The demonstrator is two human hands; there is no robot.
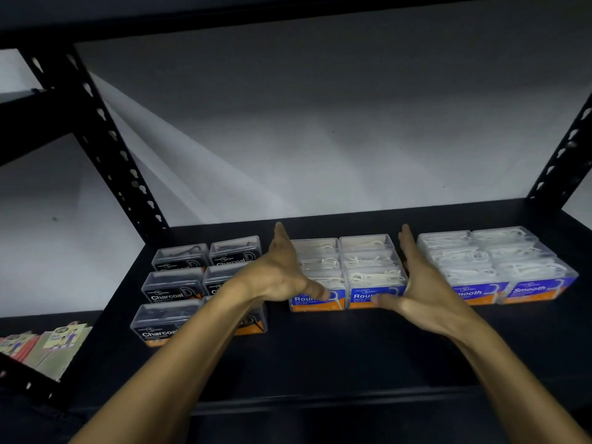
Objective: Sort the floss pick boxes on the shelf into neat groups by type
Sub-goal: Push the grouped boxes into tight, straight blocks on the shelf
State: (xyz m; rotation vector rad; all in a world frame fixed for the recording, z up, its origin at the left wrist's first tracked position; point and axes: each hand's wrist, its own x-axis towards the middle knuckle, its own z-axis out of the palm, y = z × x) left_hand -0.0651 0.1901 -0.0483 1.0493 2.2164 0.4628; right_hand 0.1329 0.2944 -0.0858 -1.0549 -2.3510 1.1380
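Clear plastic under both palms: fingers straight, gripping nothing, left hand [282, 270] flat against left flank of Round block [347, 272], right hand [419, 283] flat against its right flank, thumbs across front labels.

Risk, judged: uneven squeeze could skew the rows or pop a middle box upward; too hard a push left could knock Charcoal block [198, 286].

Left of Round block: Charcoal block, narrow gap. Right of it: Smooth block [496, 264], narrow gap. Behind it: bare strip of shelf [320, 347], then wall. In front: broad open deck to front lip.
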